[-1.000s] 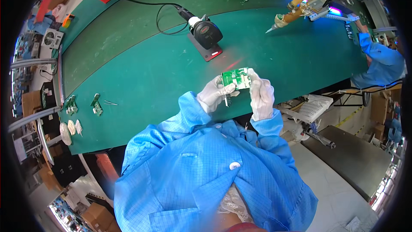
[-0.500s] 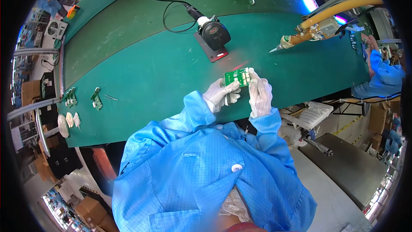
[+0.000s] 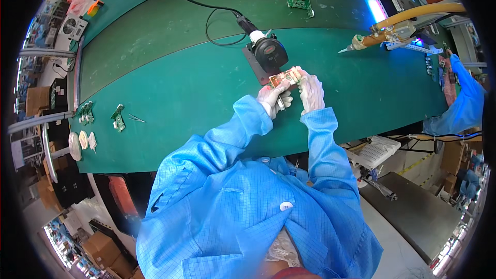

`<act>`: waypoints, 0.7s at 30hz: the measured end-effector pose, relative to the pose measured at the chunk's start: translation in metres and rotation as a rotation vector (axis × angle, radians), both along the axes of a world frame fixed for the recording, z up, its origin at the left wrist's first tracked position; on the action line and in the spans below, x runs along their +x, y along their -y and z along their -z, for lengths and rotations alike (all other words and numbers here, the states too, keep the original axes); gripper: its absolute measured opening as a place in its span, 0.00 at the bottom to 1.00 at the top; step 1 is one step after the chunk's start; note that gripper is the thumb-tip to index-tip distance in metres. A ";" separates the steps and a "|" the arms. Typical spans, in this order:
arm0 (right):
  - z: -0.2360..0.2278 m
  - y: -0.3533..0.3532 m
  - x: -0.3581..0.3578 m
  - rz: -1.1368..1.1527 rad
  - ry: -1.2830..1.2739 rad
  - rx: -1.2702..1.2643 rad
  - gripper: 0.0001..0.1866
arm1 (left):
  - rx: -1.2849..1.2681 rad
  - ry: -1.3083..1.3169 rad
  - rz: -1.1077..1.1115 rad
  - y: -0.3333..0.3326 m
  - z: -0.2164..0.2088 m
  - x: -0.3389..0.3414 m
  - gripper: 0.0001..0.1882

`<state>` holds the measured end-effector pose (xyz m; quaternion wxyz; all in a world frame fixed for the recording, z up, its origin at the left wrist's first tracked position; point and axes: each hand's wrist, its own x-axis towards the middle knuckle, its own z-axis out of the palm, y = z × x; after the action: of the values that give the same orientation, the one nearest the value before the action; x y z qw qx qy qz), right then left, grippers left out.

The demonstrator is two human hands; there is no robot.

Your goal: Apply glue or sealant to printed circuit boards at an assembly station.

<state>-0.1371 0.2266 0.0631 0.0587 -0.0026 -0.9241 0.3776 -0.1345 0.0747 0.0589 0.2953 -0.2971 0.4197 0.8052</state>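
Note:
A green circuit board (image 3: 283, 78) is held between my two gloved hands, lit reddish by the scanner. My left hand (image 3: 275, 96) is closed on its left and lower edge, thumb on top. At the board's right end, the fingers of my right hand (image 3: 311, 91) pinch the edge beside pale connectors. Just beyond the board, a black barcode scanner (image 3: 269, 53) stands on a dark base plate (image 3: 254, 65), facing down toward it. A small silvery piece shows under my left fingers; I cannot make out what it is.
Circuit boards lie on the green mat (image 3: 196, 98): one (image 3: 118, 118) beside tweezers (image 3: 137, 118), several (image 3: 86, 112) at far left, another (image 3: 301, 5) at the back. A yellow hose with a nozzle (image 3: 356, 45) reaches in from the right. A co-worker's blue sleeve (image 3: 465, 82) is at far right.
Both hands have carried the circuit board forward and up to the scanner. Red scanner light now falls on the board instead of the mat. The view has shifted slightly.

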 end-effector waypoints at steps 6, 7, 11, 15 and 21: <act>-0.004 0.006 0.000 -0.011 -0.047 0.011 0.16 | 0.045 0.024 -0.046 0.001 -0.001 0.001 0.16; -0.007 0.008 0.001 -0.012 -0.046 0.010 0.16 | 0.053 -0.038 -0.057 0.001 -0.002 0.003 0.17; -0.010 0.007 0.024 -0.082 -0.198 0.020 0.18 | 0.046 -0.306 0.012 0.009 -0.017 0.026 0.17; -0.012 0.021 0.068 -0.181 -0.180 -0.065 0.20 | -0.397 -0.504 0.197 0.045 -0.038 0.060 0.32; -0.001 0.057 0.093 -0.311 -0.301 -0.218 0.22 | -0.215 -0.453 0.121 0.118 -0.045 0.102 0.32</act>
<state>-0.0445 0.1699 0.0638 0.1364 0.1899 -0.8479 0.4758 -0.0323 -0.0431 0.1041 0.2080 -0.1132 0.5753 0.7829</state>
